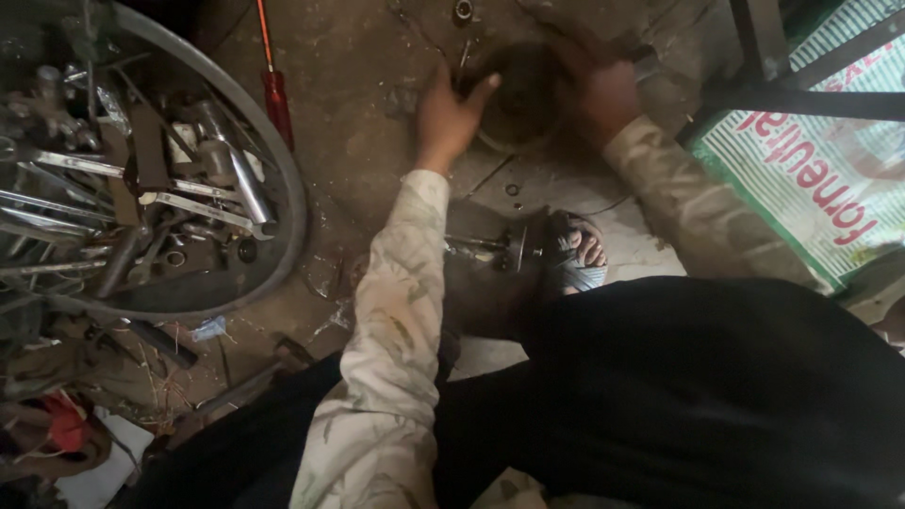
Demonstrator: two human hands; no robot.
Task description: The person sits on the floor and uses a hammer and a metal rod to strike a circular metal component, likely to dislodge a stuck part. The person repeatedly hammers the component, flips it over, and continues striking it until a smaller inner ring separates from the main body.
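Both my hands reach forward to a dark round bowl-like object (521,94) on the dirty ground. My left hand (451,115) rests against its left rim, fingers bent over the edge. My right hand (606,92) grips its right side. Both sleeves are pale and patterned. Below my arms, a metal axle with a disc (500,249) lies near my sandalled foot (583,247). What is inside the bowl is too dark to tell.
A bicycle wheel rim (287,184) at the left rings a heap of wrenches and metal tools (141,188). A red-handled screwdriver (276,99) lies beside it. A green-and-white printed sack (811,170) and dark metal bars (801,99) stand at the right. Small washers dot the ground.
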